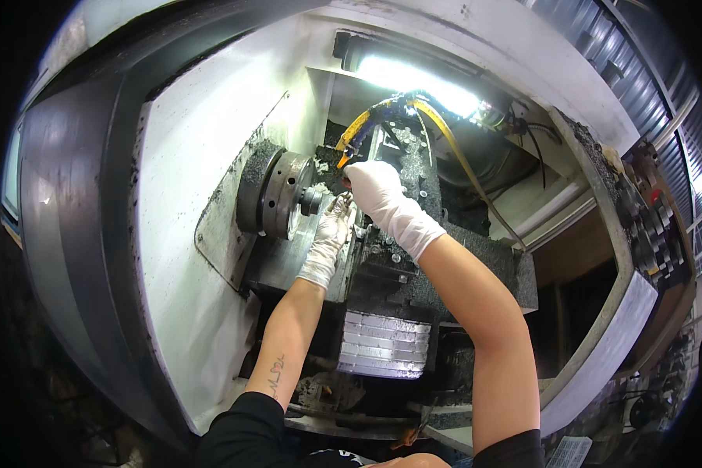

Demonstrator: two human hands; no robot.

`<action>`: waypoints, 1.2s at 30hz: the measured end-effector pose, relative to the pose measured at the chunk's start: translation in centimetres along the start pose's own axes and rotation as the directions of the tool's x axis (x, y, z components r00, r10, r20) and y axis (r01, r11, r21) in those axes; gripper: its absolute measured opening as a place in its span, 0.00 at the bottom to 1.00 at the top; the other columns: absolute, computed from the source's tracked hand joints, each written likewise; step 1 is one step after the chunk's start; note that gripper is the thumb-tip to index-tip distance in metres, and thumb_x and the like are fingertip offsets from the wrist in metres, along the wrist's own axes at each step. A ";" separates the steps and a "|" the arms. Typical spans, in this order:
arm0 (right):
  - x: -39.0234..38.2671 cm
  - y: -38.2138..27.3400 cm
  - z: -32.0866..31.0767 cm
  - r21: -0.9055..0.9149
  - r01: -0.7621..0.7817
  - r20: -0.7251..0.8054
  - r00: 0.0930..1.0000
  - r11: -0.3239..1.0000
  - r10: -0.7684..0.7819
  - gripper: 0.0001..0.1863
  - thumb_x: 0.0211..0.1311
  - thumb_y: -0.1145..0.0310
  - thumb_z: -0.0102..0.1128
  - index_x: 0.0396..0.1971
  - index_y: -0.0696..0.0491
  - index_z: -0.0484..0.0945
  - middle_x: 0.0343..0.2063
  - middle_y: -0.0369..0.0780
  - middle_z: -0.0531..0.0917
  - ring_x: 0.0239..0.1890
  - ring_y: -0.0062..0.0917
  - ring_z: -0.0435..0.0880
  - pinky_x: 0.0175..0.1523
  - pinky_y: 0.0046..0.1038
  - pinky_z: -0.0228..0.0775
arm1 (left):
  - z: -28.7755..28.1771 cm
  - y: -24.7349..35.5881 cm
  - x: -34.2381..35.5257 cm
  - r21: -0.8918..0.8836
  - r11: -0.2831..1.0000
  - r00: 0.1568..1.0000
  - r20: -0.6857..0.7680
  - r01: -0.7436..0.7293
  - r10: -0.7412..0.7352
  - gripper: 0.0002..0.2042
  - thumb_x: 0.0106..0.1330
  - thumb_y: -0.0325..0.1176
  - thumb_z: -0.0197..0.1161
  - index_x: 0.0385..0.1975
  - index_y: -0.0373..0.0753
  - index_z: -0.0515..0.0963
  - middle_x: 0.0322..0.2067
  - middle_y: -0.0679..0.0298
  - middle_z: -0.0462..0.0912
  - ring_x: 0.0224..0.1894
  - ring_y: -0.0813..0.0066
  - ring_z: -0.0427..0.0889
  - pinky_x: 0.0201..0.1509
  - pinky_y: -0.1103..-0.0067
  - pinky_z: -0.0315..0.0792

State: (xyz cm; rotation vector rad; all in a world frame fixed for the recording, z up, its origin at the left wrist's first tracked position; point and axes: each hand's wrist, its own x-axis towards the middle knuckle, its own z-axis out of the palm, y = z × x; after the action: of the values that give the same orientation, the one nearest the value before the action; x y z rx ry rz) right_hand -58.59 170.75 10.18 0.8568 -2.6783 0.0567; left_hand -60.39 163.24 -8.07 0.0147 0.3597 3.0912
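Both my hands wear white gloves and meet inside a lathe, just right of its round grey chuck (pixel 282 193). My left hand (pixel 331 236) reaches up beside the dark stub (pixel 311 200) at the chuck's centre, its fingers closed together at the tips. Whatever lies between them is too small to make out. Slightly higher and to the right, my right hand (pixel 382 199) is closed, with its fingertips curled toward the left hand. Its grip is mostly hidden behind the glove. Close above its fingers hangs a yellow-orange coolant nozzle (pixel 343 161).
Dark metal chips cover the tool carriage (pixel 464 261) under my right forearm. A yellow hose (pixel 460 160) arches down on the right. Ribbed metal way covers (pixel 384 345) lie nearer me. A bright lamp (pixel 421 84) glows at the back; a white panel (pixel 187 179) walls the left.
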 end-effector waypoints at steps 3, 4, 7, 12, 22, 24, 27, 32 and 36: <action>-0.7 -0.9 -0.6 0.026 0.010 0.004 1.000 1.000 -0.010 0.04 0.39 0.73 0.50 0.17 0.55 0.75 0.17 0.44 0.76 0.24 0.37 0.76 0.30 0.32 0.68 | 0.0 0.5 -1.7 0.039 0.999 0.999 0.037 0.016 -0.017 0.08 0.55 0.28 0.53 0.34 0.39 0.73 0.35 0.65 0.75 0.40 0.76 0.73 0.43 0.84 0.65; -1.0 -1.2 -0.9 0.037 0.008 0.013 1.000 0.999 -0.008 0.05 0.39 0.73 0.50 0.17 0.55 0.75 0.17 0.44 0.76 0.24 0.37 0.76 0.30 0.33 0.68 | 0.0 0.6 -2.5 0.043 0.999 0.999 0.037 0.001 -0.003 0.08 0.55 0.28 0.54 0.34 0.39 0.73 0.35 0.65 0.75 0.40 0.76 0.73 0.43 0.84 0.65; -2.3 -2.6 -2.1 0.078 0.010 0.044 0.999 0.997 -0.013 0.05 0.39 0.72 0.49 0.18 0.54 0.75 0.18 0.44 0.76 0.25 0.37 0.76 0.31 0.33 0.68 | 0.5 1.0 -5.4 0.038 0.998 0.998 0.036 -0.054 0.052 0.08 0.54 0.30 0.56 0.33 0.40 0.73 0.34 0.66 0.75 0.39 0.76 0.72 0.41 0.82 0.63; -6.4 -6.1 -4.5 0.215 -0.083 0.004 0.996 0.973 0.084 0.07 0.41 0.69 0.50 0.20 0.53 0.76 0.18 0.44 0.76 0.25 0.37 0.76 0.31 0.33 0.67 | 2.3 1.4 -12.7 0.092 0.988 0.992 0.019 -0.127 0.126 0.10 0.53 0.37 0.58 0.34 0.45 0.72 0.32 0.73 0.74 0.40 0.79 0.70 0.45 0.81 0.59; -27.7 -15.1 -10.5 0.529 -0.052 -0.243 0.947 0.847 0.210 0.08 0.44 0.73 0.53 0.29 0.55 0.74 0.27 0.41 0.77 0.33 0.32 0.74 0.39 0.28 0.64 | 6.5 1.9 -32.8 0.228 0.957 0.976 0.161 -0.178 0.144 0.10 0.56 0.26 0.52 0.38 0.32 0.71 0.33 0.61 0.75 0.40 0.76 0.72 0.47 0.83 0.65; -31.6 -16.0 -11.8 0.597 -0.067 -0.208 0.949 0.799 0.235 0.10 0.43 0.75 0.55 0.30 0.55 0.74 0.28 0.40 0.77 0.32 0.32 0.74 0.38 0.27 0.65 | 8.3 2.7 -36.1 0.383 0.907 0.978 0.174 -0.176 0.116 0.12 0.53 0.24 0.55 0.38 0.31 0.70 0.32 0.61 0.75 0.37 0.78 0.74 0.46 0.85 0.66; -35.9 -16.7 -13.0 0.743 -0.087 -0.142 0.948 0.663 0.284 0.12 0.42 0.79 0.55 0.31 0.55 0.74 0.28 0.39 0.77 0.31 0.30 0.75 0.37 0.25 0.65 | 11.7 3.6 -40.4 0.674 0.731 0.993 0.106 -0.105 0.045 0.13 0.51 0.24 0.57 0.38 0.30 0.70 0.32 0.61 0.74 0.35 0.79 0.72 0.44 0.86 0.64; -41.1 -18.3 -14.2 0.830 0.027 -0.218 0.935 0.557 0.280 0.14 0.40 0.80 0.57 0.32 0.56 0.73 0.28 0.37 0.78 0.31 0.27 0.75 0.37 0.24 0.64 | 16.1 3.4 -45.0 0.791 0.553 0.957 0.287 -0.263 0.045 0.09 0.42 0.21 0.63 0.24 0.33 0.73 0.28 0.62 0.72 0.33 0.78 0.71 0.37 0.85 0.67; -42.7 -20.2 -14.7 0.880 0.047 -0.243 0.899 0.473 0.363 0.12 0.40 0.80 0.58 0.30 0.57 0.73 0.30 0.39 0.78 0.30 0.28 0.76 0.36 0.24 0.65 | 17.7 3.9 -46.2 0.786 0.495 0.905 0.426 -0.371 0.001 0.09 0.40 0.21 0.65 0.23 0.34 0.74 0.25 0.64 0.75 0.35 0.75 0.70 0.38 0.82 0.65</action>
State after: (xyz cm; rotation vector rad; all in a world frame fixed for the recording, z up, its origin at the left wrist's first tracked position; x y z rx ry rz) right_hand -10.05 180.06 9.20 0.6805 -2.1781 1.6084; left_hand -14.06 162.10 9.77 0.6983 1.9213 2.5868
